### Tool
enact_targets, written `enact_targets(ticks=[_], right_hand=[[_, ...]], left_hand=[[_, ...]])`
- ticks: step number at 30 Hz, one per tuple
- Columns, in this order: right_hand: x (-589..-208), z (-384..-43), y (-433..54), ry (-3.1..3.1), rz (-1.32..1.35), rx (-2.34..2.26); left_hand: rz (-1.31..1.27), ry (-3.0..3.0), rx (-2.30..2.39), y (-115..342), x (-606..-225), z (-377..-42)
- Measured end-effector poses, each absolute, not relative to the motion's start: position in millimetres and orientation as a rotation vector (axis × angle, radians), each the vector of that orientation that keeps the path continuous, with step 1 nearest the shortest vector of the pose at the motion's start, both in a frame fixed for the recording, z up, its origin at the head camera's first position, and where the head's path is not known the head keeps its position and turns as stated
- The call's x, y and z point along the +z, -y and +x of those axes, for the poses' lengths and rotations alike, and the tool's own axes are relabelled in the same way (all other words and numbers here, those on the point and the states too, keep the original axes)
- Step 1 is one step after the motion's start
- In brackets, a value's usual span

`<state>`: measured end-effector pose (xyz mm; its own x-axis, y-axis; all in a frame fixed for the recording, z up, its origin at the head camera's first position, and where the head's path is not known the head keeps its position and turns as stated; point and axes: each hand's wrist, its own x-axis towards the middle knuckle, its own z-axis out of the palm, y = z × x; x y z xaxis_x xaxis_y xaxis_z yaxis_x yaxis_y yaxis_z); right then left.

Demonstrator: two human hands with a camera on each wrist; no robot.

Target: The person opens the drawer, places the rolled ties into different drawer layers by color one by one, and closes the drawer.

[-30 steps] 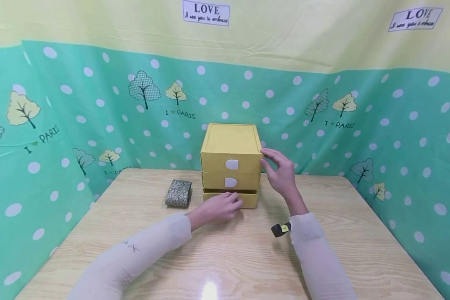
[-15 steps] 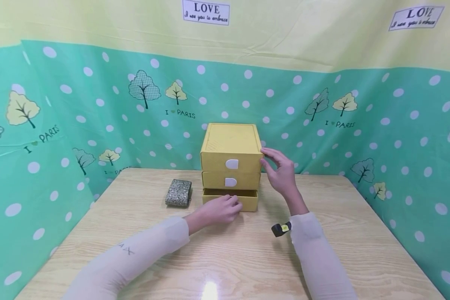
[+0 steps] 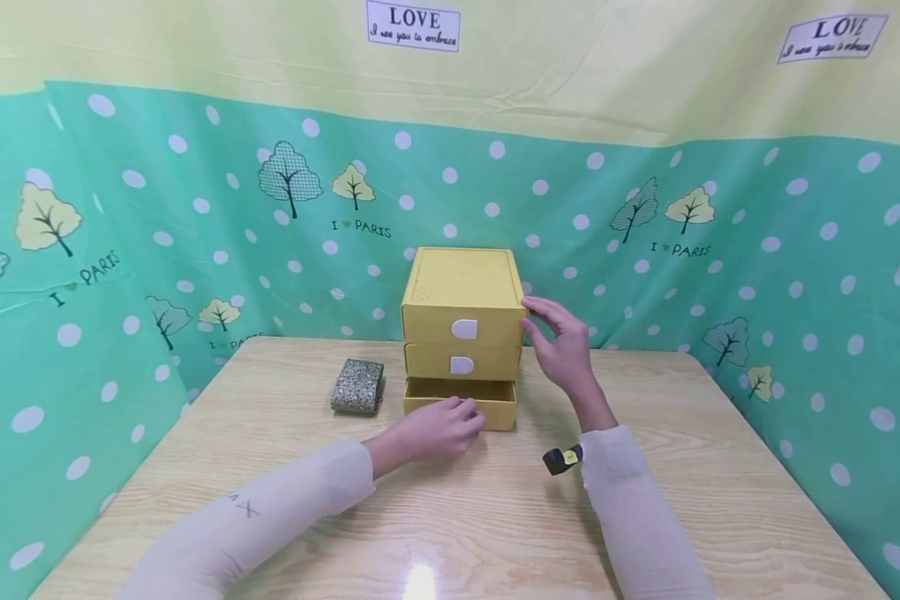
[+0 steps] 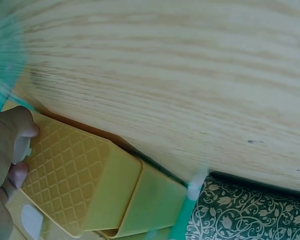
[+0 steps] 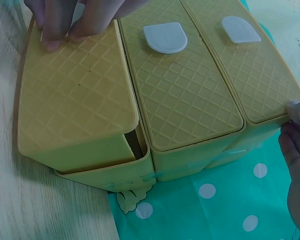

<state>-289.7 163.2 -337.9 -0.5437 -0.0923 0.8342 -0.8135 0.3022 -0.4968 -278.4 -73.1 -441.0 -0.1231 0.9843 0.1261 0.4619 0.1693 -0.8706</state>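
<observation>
A yellow three-tier drawer cabinet with white tab handles stands at the back of the table. Its bottom drawer is pulled partway out, while the upper two are closed. My left hand pinches the bottom drawer's white tab between thumb and fingers, mostly covering it in the head view. At the cabinet's upper right front corner, my right hand grips the edge, thumb on the front and fingers along the side. The visible part of the drawer's inside shows bare yellow walls.
Left of the cabinet lies a dark box with a pale floral pattern. A green and yellow printed curtain hangs close behind and along both sides of the wooden table. A small black device sits at the right wrist.
The bottom drawer has slid farther out toward me, with my left hand drawing back along with it. The right hand stays at the cabinet corner.
</observation>
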Motion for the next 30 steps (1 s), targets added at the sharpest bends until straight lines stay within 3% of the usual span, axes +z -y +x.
enact_targets(ticks=[21,30], right_hand=[[-339.6,-292.4,-162.7,1.865,0.799,1.254],[-360.7,-320.2,-173.0,1.860,0.795,1.264]], left_hand=[[-1.405,1.661,0.848,71.4,-442.2,-265.4],[-1.403,1.624,0.819,71.2,-441.6,-259.0]])
